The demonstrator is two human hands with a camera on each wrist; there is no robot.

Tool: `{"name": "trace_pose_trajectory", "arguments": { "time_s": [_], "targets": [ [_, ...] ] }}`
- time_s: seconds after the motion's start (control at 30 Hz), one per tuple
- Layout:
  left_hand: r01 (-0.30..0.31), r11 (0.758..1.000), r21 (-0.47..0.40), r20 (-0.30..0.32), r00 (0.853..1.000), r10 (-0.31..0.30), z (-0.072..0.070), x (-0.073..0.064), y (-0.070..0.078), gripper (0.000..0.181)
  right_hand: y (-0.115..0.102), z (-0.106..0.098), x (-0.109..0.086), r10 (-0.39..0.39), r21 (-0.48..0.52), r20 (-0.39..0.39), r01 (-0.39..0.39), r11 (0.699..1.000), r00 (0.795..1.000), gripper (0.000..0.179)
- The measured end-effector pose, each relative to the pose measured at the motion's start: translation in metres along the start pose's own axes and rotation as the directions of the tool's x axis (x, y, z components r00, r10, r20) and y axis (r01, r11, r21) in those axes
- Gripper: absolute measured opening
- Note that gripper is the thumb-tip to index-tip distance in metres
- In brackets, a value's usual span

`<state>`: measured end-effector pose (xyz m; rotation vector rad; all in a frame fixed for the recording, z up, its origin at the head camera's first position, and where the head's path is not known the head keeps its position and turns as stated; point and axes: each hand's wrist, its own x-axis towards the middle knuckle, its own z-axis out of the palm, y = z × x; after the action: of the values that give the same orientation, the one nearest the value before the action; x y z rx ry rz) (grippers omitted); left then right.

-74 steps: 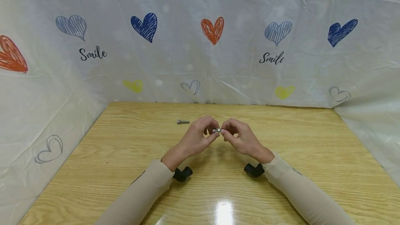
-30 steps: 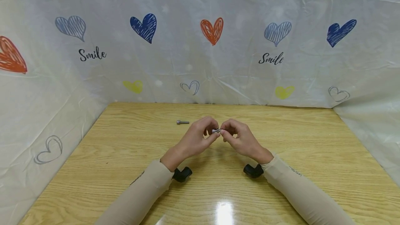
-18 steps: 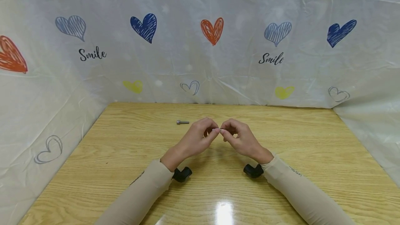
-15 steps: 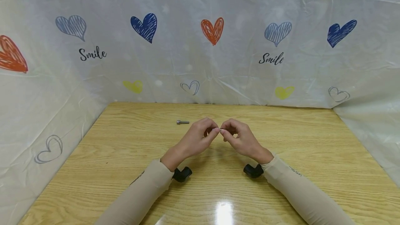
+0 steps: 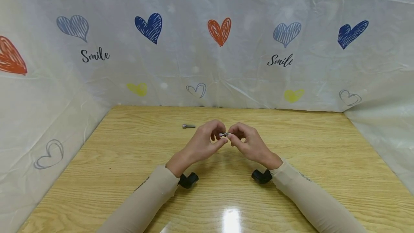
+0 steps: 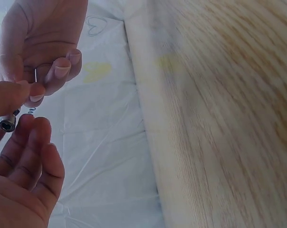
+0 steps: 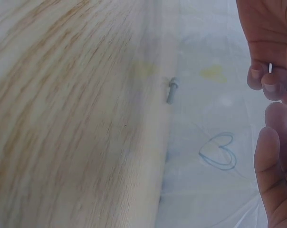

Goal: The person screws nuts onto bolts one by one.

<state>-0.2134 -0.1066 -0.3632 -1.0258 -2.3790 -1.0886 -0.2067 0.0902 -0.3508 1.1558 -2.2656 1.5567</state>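
In the head view, a silver socket-head bolt [image 5: 221, 135] with a nut [image 5: 225, 134] on its shank lies level between the hands, raised above the table. My right hand [image 5: 253, 145] pinches the bolt's threaded end between thumb and forefinger. Around the head end, my left hand [image 5: 203, 141] has its thumb and fingers parted; the thumb stands a little below the bolt. The left wrist view shows the socket head [image 6: 7, 124] between the left thumb [image 6: 5, 99] and fingers. In the right wrist view the held bolt is hidden.
A second socket-head bolt [image 5: 189, 126] lies on the wooden table [image 5: 145, 132], left of and behind the hands. A white cloth with printed hearts hangs along the back and sides. Each wrist carries a black mount [image 5: 262, 176].
My left thumb has come down off the bolt and nut, which it covered half a second ago, so both show again. The right hand stays in place with its pinch.
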Motion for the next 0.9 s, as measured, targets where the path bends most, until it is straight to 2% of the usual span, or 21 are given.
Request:
{"name": "trace_pose_trajectory", "arguments": {
  "time_s": [0.57, 0.9],
  "targets": [
    [0.01, 0.999, 0.034, 0.009, 1.0, -0.01, 0.0002, -0.0004, -0.0012, 0.004, -0.0006, 0.001, -0.0002, -0.009, -0.019, 0.006, 0.009, 1.0, 1.0, 0.006],
    [0.091, 0.996, 0.014, 0.037, 0.995, -0.091, 0.0014, -0.002, -0.0015, 0.017, -0.0004, 0.0007, 0.0, -0.005, -0.02, -0.006, 0.005, 1.0, 1.0, 0.006]
  ]
}}
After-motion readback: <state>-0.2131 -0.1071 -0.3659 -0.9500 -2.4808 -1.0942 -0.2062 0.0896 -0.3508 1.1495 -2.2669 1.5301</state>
